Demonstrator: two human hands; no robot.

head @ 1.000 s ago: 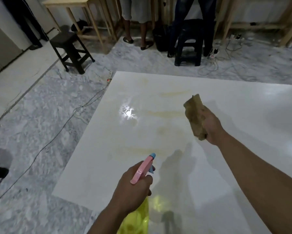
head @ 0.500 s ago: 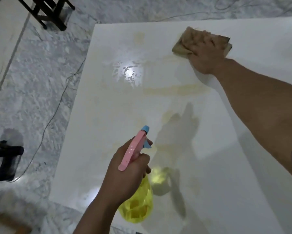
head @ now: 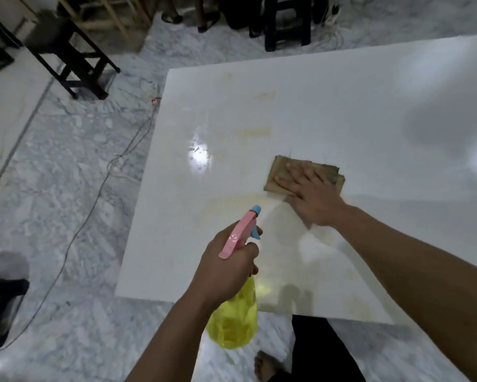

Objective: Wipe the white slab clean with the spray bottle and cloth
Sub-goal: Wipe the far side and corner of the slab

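On the marble-patterned grey floor (head: 74,172), a large glossy white slab (head: 342,106) is laid flat, taking up the middle and right of the view. Faint yellowish smears (head: 255,132) are seen on its left-centre area, plus a bright light reflection (head: 198,157) near the left edge.

A folded tan-brown cloth (head: 303,173) is pressed flat on the slab around its middle by the right hand (head: 311,197); fingers are straight and spread across the cloth, palm down.

A translucent yellow spray bottle with pink head and blue nozzle (head: 238,296) is held by the left hand (head: 226,268) over the slab's near edge, fingers curled round the neck, one finger at the blue trigger. The nozzle is pointed toward the far side, roughly at the cloth. The bottle is clear of the slab surface.

Left of the slab, a thin dark cable (head: 94,194) is run across the floor. A dark wooden stool (head: 74,59) is placed at far left, another dark stool (head: 286,20) at the far edge, with people's legs and feet (head: 187,12) beside it. A bare foot (head: 264,366) is seen at the near edge, just below the slab.
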